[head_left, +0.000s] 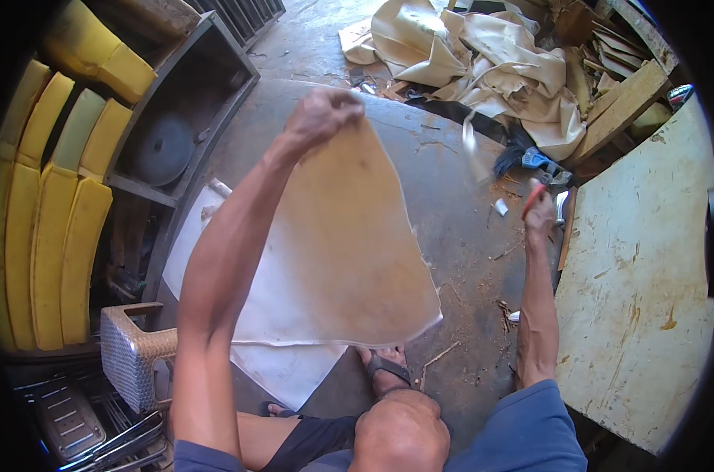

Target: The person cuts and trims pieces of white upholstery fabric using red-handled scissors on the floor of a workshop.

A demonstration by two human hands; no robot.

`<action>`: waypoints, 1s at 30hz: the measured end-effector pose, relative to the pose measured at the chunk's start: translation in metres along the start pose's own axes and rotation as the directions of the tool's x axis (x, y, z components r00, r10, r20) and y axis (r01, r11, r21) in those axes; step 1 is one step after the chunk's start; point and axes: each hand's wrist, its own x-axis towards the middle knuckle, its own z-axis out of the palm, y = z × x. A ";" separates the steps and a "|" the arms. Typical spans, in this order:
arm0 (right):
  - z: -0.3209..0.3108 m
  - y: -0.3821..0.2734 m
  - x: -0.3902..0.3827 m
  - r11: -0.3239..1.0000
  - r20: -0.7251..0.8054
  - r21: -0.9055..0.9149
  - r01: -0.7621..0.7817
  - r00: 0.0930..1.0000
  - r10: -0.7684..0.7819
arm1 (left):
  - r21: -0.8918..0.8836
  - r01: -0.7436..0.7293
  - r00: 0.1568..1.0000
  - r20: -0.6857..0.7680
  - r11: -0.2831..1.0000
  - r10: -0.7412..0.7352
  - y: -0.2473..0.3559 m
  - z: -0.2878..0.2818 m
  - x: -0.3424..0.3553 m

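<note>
At the far left, yellow foam cushions (54,212) stand on edge in a row, their tops bent by the lens and their lower ends lost in shadow. Beside them a dark wooden shelf unit (185,118) holds a round grey disc (162,148) in its upper compartment; the lower compartment is too dark to read. A woven plastic stool (132,352) is partly cut off by the left forearm. The left hand (323,112) is closed on the top edge of a tan leather sheet (349,244), which hangs raised over the concrete floor (451,212) and hides most of a white sheet (286,370) lying below. The right hand (539,212) grips a red-handled tool (532,198), its working end blurred. Crumpled cream fabric (483,63) lies beyond; a scuffed pale board (640,267) fills the right.
</note>
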 end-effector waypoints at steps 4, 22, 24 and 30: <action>0.023 -0.063 -0.064 0.910 0.689 0.179 -0.375 0.708 0.156 | 0.002 -0.102 0.954 -0.283 0.995 0.098 0.015 0.022 -0.034; 0.110 -0.140 -0.107 0.827 0.547 0.558 -0.070 0.780 -0.304 | -0.939 0.093 0.051 -0.328 0.332 -0.943 -0.204 0.140 -0.347; 0.081 -0.158 -0.115 0.744 0.410 0.660 -0.100 0.878 -0.246 | -0.824 0.068 0.272 -0.527 0.563 -0.805 -0.224 0.102 -0.315; 0.028 -0.075 -0.123 0.783 0.235 0.593 -0.188 0.971 0.056 | -0.713 0.006 0.512 -0.600 0.701 -0.614 -0.212 0.011 -0.172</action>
